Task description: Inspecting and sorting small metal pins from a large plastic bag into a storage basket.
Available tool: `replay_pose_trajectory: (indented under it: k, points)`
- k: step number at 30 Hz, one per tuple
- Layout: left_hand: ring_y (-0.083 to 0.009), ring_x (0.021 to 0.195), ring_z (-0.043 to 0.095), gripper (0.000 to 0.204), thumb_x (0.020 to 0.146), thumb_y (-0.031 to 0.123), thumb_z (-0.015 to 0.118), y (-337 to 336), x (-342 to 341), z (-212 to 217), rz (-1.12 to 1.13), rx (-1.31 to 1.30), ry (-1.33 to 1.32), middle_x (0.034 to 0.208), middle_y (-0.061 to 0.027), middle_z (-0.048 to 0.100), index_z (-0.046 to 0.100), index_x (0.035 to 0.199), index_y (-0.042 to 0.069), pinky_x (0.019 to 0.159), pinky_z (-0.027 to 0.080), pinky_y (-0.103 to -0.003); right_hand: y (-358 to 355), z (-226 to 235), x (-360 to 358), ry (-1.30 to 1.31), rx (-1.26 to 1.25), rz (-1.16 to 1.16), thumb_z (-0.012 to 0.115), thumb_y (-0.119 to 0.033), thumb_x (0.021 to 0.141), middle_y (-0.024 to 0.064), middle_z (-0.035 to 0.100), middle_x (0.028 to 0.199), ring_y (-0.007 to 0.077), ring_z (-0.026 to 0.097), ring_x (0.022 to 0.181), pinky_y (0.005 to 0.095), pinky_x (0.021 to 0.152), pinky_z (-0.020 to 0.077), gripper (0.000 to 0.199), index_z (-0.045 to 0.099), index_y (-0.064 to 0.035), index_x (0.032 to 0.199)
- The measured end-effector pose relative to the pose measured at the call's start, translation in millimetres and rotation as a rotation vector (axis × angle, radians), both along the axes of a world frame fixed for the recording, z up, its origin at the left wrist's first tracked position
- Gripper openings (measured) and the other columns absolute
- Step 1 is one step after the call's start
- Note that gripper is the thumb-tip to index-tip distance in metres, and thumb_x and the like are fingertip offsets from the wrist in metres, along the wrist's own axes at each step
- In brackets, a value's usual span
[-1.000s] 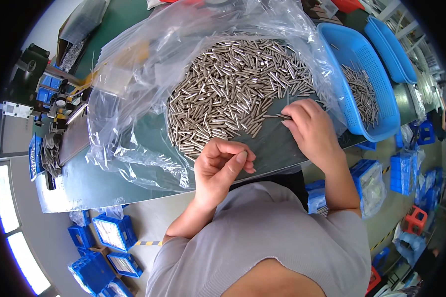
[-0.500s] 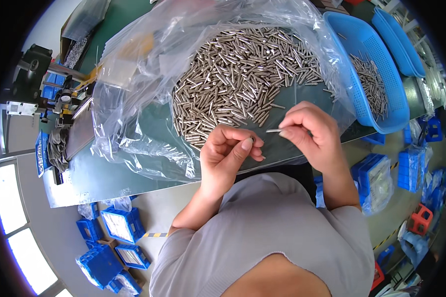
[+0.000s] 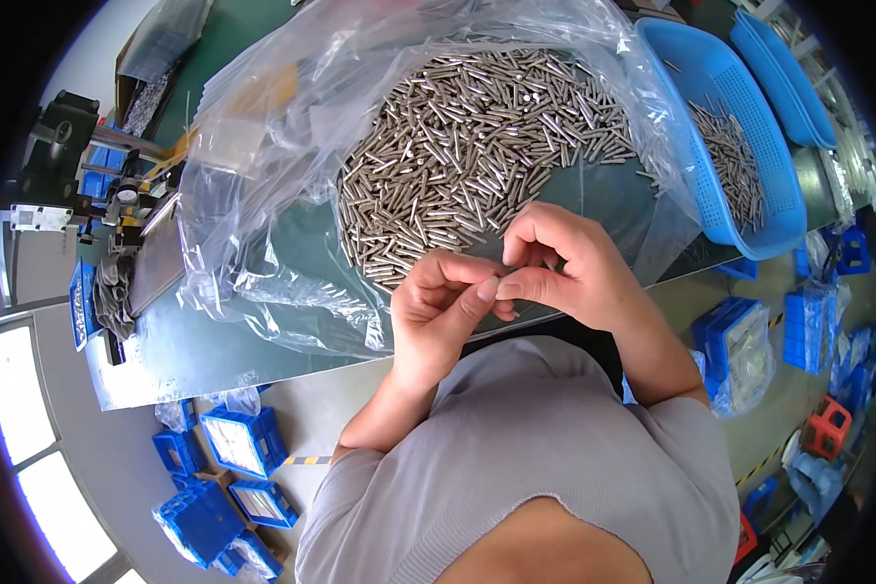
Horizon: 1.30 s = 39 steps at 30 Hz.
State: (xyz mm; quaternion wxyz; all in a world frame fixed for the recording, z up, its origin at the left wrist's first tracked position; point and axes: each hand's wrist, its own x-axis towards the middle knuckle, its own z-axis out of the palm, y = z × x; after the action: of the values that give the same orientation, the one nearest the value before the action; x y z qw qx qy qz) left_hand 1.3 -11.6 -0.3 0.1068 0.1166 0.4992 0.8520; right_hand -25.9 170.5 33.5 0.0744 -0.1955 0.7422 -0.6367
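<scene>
My left hand (image 3: pixel 438 310) and my right hand (image 3: pixel 572 270) meet fingertip to fingertip over the table's near edge. The left thumb and forefinger are pinched on a tiny part that the fingers cover. My right thumb and forefinger are closed on a slim metal pin, seen half a second ago; the fingers now mostly hide it. Just beyond the hands spreads a heap of metal pins (image 3: pixel 457 161), lying in all directions on a clear plastic bag (image 3: pixel 273 209).
A blue perforated basket (image 3: pixel 674 92) holding more pins stands at the right, with another blue basket (image 3: pixel 784 88) behind it. At the left is a black and metal bench device (image 3: pixel 63 146). Blue crates (image 3: pixel 243 443) are on the floor below the green tabletop (image 3: pixel 214 346).
My right hand has moved left and slightly down, bringing its pin to the left fingertips. The left hand has stayed almost still. The pin is now mostly hidden.
</scene>
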Motion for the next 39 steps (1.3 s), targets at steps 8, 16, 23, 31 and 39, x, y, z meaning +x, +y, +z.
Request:
replay_pose_trajectory:
  k: [8, 16, 23, 31, 39]
  points:
    - [-0.0162, 0.076, 0.063, 0.005, 0.092, -0.003, 0.054, 2, 1, 2, 0.028, 0.005, -0.002, 0.089, -0.0143, 0.064, 0.053, 0.096, -0.005, 0.07, 0.056, -0.03, -1, 2, 1, 0.1, 0.003, 0.077, 0.07, -0.009, 0.083, 0.0027, 0.055, 0.08, 0.0082, 0.054, 0.065, 0.0223, 0.058, 0.0418, 0.015, 0.057, -0.0022, 0.081]
    - [-0.0161, 0.074, 0.064, 0.005, 0.093, 0.0, 0.053, 3, 0, 5, 0.041, -0.003, -0.053, 0.088, -0.0146, 0.065, 0.051, 0.095, -0.004, 0.067, 0.057, -0.03, -5, -14, 9, 0.015, -0.209, -0.063, 0.062, -0.004, 0.088, 0.0046, 0.059, 0.076, 0.0117, 0.06, 0.07, 0.0254, 0.062, 0.0473, 0.006, 0.061, 0.0006, 0.084]
    - [-0.0161, 0.072, 0.064, 0.005, 0.093, 0.0, 0.054, 6, -3, 2, 0.046, 0.0, -0.029, 0.085, -0.0136, 0.064, 0.051, 0.095, -0.003, 0.065, 0.057, -0.03, 0, -4, 3, 0.265, 0.011, -0.058, 0.065, 0.002, 0.082, 0.0067, 0.06, 0.079, 0.0145, 0.06, 0.07, 0.0254, 0.061, 0.0465, 0.007, 0.06, -0.0005, 0.086]
    - [-0.0166, 0.068, 0.063, 0.007, 0.09, -0.006, 0.052, 8, 4, 8, 0.095, -0.095, -0.041, 0.083, -0.0129, 0.065, 0.053, 0.097, -0.004, 0.064, 0.056, -0.031, 3, -8, 13, 0.457, 0.054, -0.144, 0.067, 0.0, 0.075, 0.0086, 0.058, 0.075, 0.0252, 0.058, 0.067, 0.0342, 0.057, 0.0448, 0.012, 0.058, -0.0024, 0.081]
    - [-0.0155, 0.072, 0.062, 0.005, 0.09, -0.005, 0.053, 6, 9, 7, 0.12, 0.011, -0.005, 0.09, -0.0156, 0.064, 0.055, 0.094, -0.003, 0.065, 0.056, -0.031, 85, 41, 23, 0.676, 0.278, -0.796, 0.062, 0.003, 0.081, 0.0059, 0.058, 0.08, 0.0127, 0.055, 0.067, 0.0237, 0.056, 0.0432, 0.006, 0.06, -0.0015, 0.084]
